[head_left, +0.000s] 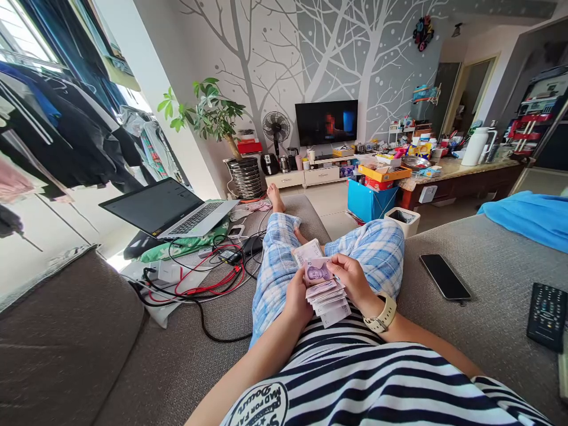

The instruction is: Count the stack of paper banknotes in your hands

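Observation:
I sit on a grey sofa with my legs in blue plaid trousers stretched out in front of me. Both hands hold a fanned stack of pale purple banknotes (pixel 326 290) over my lap. My left hand (pixel 296 299) grips the stack from the left side. My right hand (pixel 352 281), with a beige watch on its wrist, pinches the upper notes from the right, fingers curled over them. One note stands up above the rest.
A black phone (pixel 444 276) and a remote control (pixel 547 315) lie on the sofa to my right. An open laptop (pixel 171 211) and tangled cables (pixel 208 278) sit to my left. A blue box (pixel 370 201), a TV (pixel 326 122) and a cluttered counter stand ahead.

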The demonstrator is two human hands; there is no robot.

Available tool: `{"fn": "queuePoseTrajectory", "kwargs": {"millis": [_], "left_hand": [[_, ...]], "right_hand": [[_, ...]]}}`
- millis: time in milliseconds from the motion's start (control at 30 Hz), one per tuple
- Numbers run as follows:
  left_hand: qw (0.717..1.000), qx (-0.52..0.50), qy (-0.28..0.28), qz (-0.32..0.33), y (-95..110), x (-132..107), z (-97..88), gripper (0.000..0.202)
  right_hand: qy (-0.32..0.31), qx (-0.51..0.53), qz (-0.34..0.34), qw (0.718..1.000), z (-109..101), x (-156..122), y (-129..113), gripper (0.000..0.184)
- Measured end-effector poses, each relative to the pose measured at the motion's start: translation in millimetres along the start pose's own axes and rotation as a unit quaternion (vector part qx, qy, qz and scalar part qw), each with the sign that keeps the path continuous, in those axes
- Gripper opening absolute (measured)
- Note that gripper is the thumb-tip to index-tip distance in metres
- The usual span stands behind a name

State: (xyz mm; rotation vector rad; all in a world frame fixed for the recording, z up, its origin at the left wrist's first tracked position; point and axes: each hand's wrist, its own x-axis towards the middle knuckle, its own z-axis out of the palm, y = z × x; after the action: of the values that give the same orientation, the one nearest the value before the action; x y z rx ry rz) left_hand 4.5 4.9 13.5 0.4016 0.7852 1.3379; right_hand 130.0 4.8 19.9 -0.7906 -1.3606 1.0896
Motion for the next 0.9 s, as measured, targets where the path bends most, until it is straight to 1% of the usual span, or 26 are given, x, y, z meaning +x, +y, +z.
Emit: {"fn": "queuePoseTrajectory", "kwargs": {"millis": [200, 367, 533, 900], "left_hand": [[1.000, -0.007, 0.005, 0.001, -2.2, 2.7, -2.2, 0.017], [1.000, -0.025, -0.011, -0.006, -2.3, 2.4, -2.8, 0.017], [1.000, -0.023, -0.007, -0.004, -3.3, 3.1, -4.1, 0.017], [0.999, -0.034, -0.032, -0.014, -5.9, 6.9, -8.1, 0.021]], "right_hand": [[-0.003, 0.001, -0.014, 1.000, -0.1, -0.4, 3.4, 0.023], [0.005, -0.001, -0.007, 1.000, -0.2, -0.9, 4.1, 0.020], [0.010, -0.005, -0.008, 1.000, 0.6, -2.0, 3.5, 0.021], [0.009, -0.009, -0.013, 1.000, 0.1, -2.5, 3.5, 0.023]]}}
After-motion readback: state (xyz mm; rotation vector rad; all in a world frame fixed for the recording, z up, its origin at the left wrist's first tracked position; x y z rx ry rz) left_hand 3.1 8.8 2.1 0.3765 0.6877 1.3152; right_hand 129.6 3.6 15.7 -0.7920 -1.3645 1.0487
